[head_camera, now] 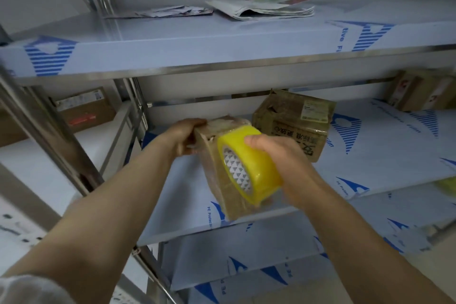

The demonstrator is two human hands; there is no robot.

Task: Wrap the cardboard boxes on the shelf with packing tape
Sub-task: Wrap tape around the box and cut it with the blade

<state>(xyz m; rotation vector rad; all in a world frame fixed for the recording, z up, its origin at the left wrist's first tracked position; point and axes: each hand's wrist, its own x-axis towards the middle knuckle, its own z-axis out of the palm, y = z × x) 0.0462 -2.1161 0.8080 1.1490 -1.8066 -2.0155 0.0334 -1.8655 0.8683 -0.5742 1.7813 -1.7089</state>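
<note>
A brown cardboard box point(217, 175), shiny with tape, stands tilted on the middle shelf point(370, 168) near its front edge. My left hand point(183, 137) grips the box's far left top corner. My right hand point(281, 155) holds a yellow roll of packing tape point(249, 168) pressed against the box's right face. A second taped cardboard box point(293, 122) with a label sits just behind, to the right.
Folded newspapers point(266, 7) and loose papers point(167, 11) lie on the upper shelf point(172, 42). Another box point(424, 90) stands at the far right of the middle shelf. A labelled box point(85, 108) sits on the neighbouring rack at left. Steel uprights point(49, 131) frame the shelves.
</note>
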